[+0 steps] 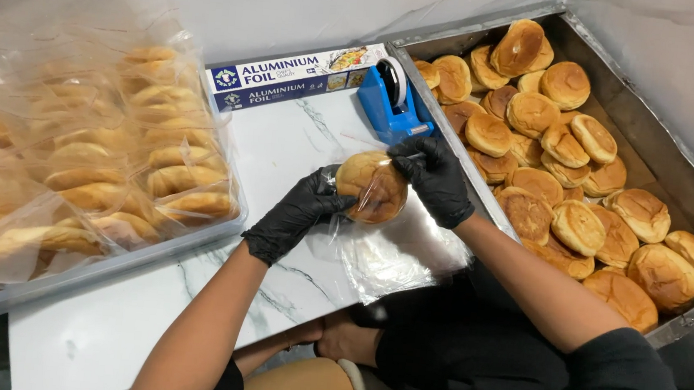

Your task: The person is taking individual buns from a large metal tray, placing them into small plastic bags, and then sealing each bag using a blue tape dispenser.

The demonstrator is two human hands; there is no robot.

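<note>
Both my hands wear black gloves. My left hand grips the left side of a clear plastic bag holding golden buns, lifted just above the white marble counter. My right hand pinches the top right of the same bag, with a strip of clear tape at its fingertips. A blue tape dispenser stands just behind the bag, beside the metal tray.
The metal tray on the right is piled with loose buns. On the left a grey tray holds several bagged buns. A long foil box lies at the counter's back. Empty clear bags lie under my hands.
</note>
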